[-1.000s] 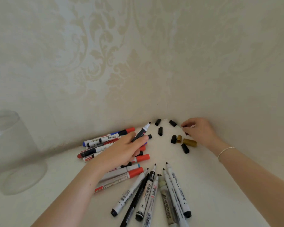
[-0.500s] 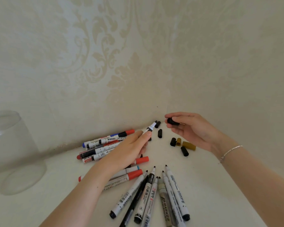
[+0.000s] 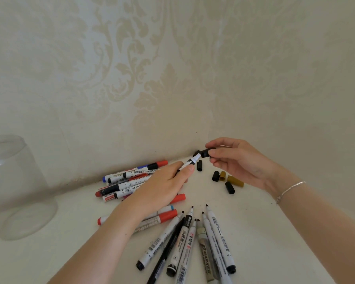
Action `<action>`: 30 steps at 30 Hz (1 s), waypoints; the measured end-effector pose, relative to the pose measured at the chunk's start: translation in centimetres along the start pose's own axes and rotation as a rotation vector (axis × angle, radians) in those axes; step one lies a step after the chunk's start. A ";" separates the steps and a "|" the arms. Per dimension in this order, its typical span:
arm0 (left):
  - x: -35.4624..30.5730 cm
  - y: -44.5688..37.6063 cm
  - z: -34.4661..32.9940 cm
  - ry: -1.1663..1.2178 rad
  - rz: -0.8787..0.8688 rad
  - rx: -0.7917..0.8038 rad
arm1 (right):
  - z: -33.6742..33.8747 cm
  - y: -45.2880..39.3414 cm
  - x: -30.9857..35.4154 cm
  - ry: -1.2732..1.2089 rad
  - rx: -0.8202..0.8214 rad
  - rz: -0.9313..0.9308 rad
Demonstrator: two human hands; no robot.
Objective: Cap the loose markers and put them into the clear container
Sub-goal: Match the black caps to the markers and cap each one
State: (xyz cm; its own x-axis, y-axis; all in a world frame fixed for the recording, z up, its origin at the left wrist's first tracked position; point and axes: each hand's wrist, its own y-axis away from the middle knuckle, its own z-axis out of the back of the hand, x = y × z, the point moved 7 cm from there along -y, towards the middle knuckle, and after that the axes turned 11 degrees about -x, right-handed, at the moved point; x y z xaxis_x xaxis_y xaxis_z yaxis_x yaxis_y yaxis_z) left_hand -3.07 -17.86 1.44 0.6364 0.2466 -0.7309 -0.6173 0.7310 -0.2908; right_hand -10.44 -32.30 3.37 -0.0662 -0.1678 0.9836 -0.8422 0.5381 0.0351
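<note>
My left hand grips a white marker that points up and to the right. My right hand pinches a black cap right at that marker's tip. Several uncapped markers lie fanned out on the white surface near me. A pile of capped red, blue and black markers lies under and left of my left hand. Loose black and gold caps rest below my right hand. The clear container stands at the far left.
Two patterned cream walls meet in a corner just behind the caps. One more black cap lies near the corner. The white surface runs on to the right of the fanned markers.
My right hand picked a black cap off the surface, lifted it and brought it left to the marker tip. My left hand raised the marker toward it.
</note>
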 end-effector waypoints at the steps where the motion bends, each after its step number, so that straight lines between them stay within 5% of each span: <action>1: 0.0 0.0 0.0 -0.002 0.000 0.003 | -0.1 0.0 0.0 0.004 0.004 0.003; 8: 0.1 -0.2 -0.1 0.014 0.008 0.008 | -0.6 0.0 0.1 -0.022 0.002 0.030; 15: 1.0 -0.5 -0.5 -0.028 -0.010 0.041 | -0.7 -0.1 0.6 0.213 -0.011 0.113; 30: 0.5 -0.9 -0.2 -0.056 -0.106 -0.058 | -1.5 -0.4 0.1 0.170 -0.041 0.137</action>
State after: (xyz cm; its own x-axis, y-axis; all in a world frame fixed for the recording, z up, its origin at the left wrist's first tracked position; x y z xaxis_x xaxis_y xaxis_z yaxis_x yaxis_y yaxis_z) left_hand -2.27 -18.53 1.19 0.7232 0.2061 -0.6592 -0.5701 0.7170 -0.4013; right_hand -9.30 -31.24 3.74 -0.0842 0.0494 0.9952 -0.8090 0.5797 -0.0972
